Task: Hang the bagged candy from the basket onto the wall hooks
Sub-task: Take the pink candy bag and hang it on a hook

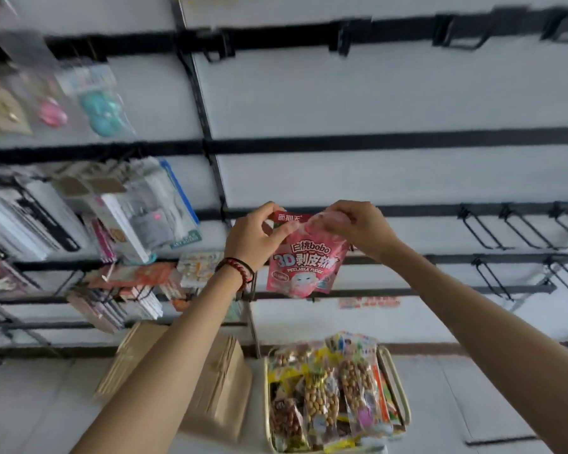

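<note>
Arms raised, our left hand [254,235] and right hand [358,226] pinch the bag's [304,262] top corners, basket [404,385] at six o'clock.

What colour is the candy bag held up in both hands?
Pink, with a red top strip, seen in the head view: candy bag.

A shop: wall hooks [482,229] and hanging packaged goods [138,208]
</note>
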{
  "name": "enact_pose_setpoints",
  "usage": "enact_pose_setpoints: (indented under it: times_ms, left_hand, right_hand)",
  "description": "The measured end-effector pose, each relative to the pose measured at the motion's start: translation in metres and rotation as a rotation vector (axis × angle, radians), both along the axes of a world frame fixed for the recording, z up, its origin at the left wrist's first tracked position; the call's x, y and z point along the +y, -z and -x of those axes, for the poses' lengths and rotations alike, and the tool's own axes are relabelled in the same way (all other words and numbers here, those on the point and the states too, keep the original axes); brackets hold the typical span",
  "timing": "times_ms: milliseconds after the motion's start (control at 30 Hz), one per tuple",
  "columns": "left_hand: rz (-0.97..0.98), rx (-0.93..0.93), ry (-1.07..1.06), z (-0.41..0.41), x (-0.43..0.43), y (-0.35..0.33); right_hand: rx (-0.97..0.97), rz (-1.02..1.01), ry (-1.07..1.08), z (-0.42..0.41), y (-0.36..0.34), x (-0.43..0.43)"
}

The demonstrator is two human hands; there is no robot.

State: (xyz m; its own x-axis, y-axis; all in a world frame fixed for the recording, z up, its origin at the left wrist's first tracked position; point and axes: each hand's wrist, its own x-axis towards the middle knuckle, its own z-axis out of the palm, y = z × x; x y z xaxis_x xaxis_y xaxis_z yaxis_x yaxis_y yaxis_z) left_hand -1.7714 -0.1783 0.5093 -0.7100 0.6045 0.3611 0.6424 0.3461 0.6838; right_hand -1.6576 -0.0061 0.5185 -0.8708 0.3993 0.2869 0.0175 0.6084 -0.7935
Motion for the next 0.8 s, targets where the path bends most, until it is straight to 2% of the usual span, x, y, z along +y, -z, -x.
enact_pose_setpoints:
  times_ms: [167,400,633,800]
  left_hand:
    - [-0.178,-0.003,-0.019,0.013,0.014,-0.064]
    - [-0.361,-0.008,0.072,0.018,0.021,-0.138]
    - [-0.490,0.163,0.065,0.016,0.030,-0.218]
    - [-0.507,0.189,0.085,0.023,0.044,-0.252]
  right_hand:
    - [0.118,0.013,0.009,0.017,-0.064,0.010]
    - [0.295,0.114,-0.052,0.023,-0.139,0.008]
    - [0.522,0.179,-0.052,0.028,-0.220,0.009]
    - [0.458,0.265,0.001,0.032,-0.246,0.015]
